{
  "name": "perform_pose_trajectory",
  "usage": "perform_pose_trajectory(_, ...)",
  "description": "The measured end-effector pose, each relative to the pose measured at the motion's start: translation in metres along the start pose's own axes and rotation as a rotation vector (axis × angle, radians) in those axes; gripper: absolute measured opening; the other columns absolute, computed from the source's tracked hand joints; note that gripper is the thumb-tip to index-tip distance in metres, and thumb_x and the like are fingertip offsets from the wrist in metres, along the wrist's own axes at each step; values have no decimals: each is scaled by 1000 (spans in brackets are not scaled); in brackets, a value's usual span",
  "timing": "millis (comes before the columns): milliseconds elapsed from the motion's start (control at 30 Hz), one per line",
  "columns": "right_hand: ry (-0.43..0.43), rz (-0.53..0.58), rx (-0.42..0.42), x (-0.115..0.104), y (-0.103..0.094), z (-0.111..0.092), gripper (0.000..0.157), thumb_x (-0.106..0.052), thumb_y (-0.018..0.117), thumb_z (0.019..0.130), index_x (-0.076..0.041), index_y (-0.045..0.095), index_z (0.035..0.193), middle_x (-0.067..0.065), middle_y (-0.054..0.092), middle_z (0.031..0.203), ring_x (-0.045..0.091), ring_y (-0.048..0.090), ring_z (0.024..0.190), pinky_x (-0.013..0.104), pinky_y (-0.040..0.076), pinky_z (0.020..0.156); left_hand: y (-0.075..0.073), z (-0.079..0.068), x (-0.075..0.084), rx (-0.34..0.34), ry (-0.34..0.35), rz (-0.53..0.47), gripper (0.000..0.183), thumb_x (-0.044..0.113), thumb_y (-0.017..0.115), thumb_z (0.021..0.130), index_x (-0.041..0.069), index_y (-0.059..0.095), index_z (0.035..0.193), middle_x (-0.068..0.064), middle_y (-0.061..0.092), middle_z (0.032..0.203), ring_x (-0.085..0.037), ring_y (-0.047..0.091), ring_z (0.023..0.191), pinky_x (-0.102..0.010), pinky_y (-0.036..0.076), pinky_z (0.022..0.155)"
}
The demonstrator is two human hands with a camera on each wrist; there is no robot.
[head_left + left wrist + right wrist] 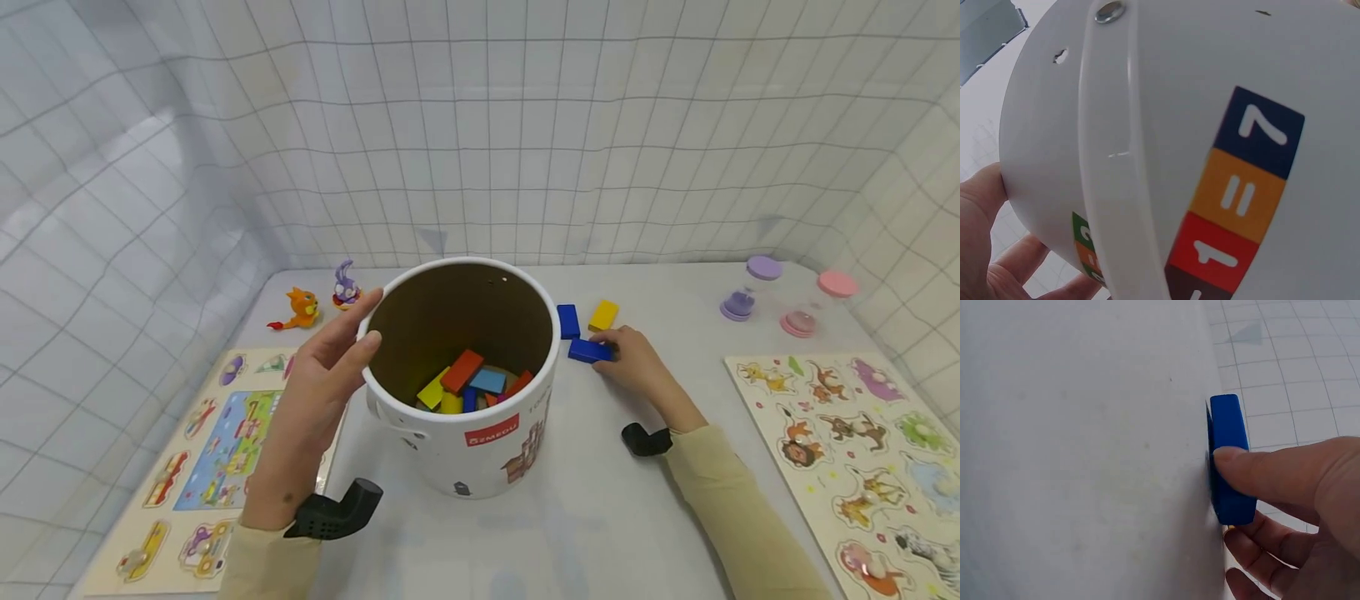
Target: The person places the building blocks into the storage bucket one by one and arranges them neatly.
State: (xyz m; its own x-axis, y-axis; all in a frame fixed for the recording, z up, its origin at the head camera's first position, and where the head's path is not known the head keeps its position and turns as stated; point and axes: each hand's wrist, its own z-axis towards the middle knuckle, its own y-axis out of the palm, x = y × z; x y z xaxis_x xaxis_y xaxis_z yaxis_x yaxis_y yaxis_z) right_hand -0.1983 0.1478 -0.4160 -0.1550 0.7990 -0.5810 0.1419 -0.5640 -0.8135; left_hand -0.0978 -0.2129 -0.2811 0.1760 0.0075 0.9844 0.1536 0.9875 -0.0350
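Observation:
A white bucket [442, 454] with printed pictures stands upright on the table, holding several coloured wooden blocks [462, 372]. My left hand [315, 396] rests against the bucket's left side at the rim, thumb and fingers extended. In the left wrist view its fingertips touch the wall beyond the bucket's white handle [1113, 156]. To the right of the bucket, my right hand [637, 367] pinches a blue block [588, 351], close over the table. The right wrist view shows the thumb pressed on the face of this block [1229, 422], with the other fingers behind it.
Another blue block [568, 322] and a yellow block [603, 316] lie just beyond the right hand. Puzzle boards [787, 433] flank both sides. Small orange [302, 308] and purple [346, 283] figures stand at back left, two sand timers [738, 303] at back right. A gridded curtain [510, 150] encloses the table.

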Motion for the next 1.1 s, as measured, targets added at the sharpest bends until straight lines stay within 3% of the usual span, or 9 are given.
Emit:
perform_pose_trajectory(200, 52, 194, -29, -9, -23, -12, 37, -20, 60, 85, -6, 54, 119, 17, 51, 115, 30, 50, 98, 42, 45, 82, 1, 0, -1, 0, -11, 11, 45, 13, 47, 92, 18, 38, 136, -3, 36, 138, -29, 38, 121, -34, 43, 90)
perform_pose_trajectory(333, 2, 303, 12, -29, -51, -25, 41, -25, 58, 86, -8, 51, 123, 15, 47, 122, 28, 55, 97, 39, 47, 81, 1, 0, -1, 1, -5, 9, 45, 13, 47, 92, 18, 39, 136, -3, 37, 138, -30, 39, 120, -34, 44, 89)
perform_pose_trajectory(400, -55, 393, 48, -43, -65, -34, 41, -26, 57, 86, -9, 51, 124, 12, 46, 122, 22, 57, 95, 33, 47, 82, 1, 0, -1, 0, -1, 6, 45, 12, 47, 92, 18, 39, 136, -4, 37, 138, -30, 39, 120, -33, 44, 89)
perform_pose_trajectory(533, -246, 673, 112, -77, -92, -55, 36, -15, 55, 88, -6, 51, 122, 13, 46, 120, 14, 60, 88, 21, 45, 84, 1, 2, -1, -4, 2, 8, 45, 13, 47, 92, 18, 39, 136, -4, 36, 138, -30, 38, 120, -32, 45, 88)
perform_pose_trajectory(667, -426, 861, 85, -114, -109, -63, 33, -3, 51, 88, -4, 52, 121, 15, 45, 122, 17, 60, 91, 22, 45, 87, 1, 3, -1, -2, 4, 5, 45, 13, 47, 92, 18, 39, 136, -5, 36, 138, -30, 38, 121, -31, 45, 88)
perform_pose_trajectory(767, -487, 866, -14, -140, -110, -60, 33, -3, 51, 88, -4, 51, 121, 15, 46, 123, 22, 59, 96, 27, 46, 86, 1, 3, -2, 0, 5, 4, 45, 13, 47, 92, 18, 39, 136, -4, 36, 138, -30, 39, 120, -34, 44, 89)
perform_pose_trajectory(967, -518, 684, -266, -178, -99, -46, 32, -9, 53, 88, -9, 51, 120, 6, 49, 123, 21, 59, 97, 34, 49, 83, 0, 3, -3, -5, 13, -12, 45, 12, 46, 92, 17, 39, 136, -4, 37, 138, -27, 40, 120, -37, 43, 90)
perform_pose_trajectory(1100, -569, 579, -315, -190, -91, -38, 36, -12, 54, 88, -11, 49, 123, 2, 49, 123, 15, 58, 100, 30, 48, 85, -1, 1, -3, -1, 16, -19, 45, 12, 46, 92, 16, 38, 136, -4, 36, 138, -26, 41, 119, -34, 44, 89)
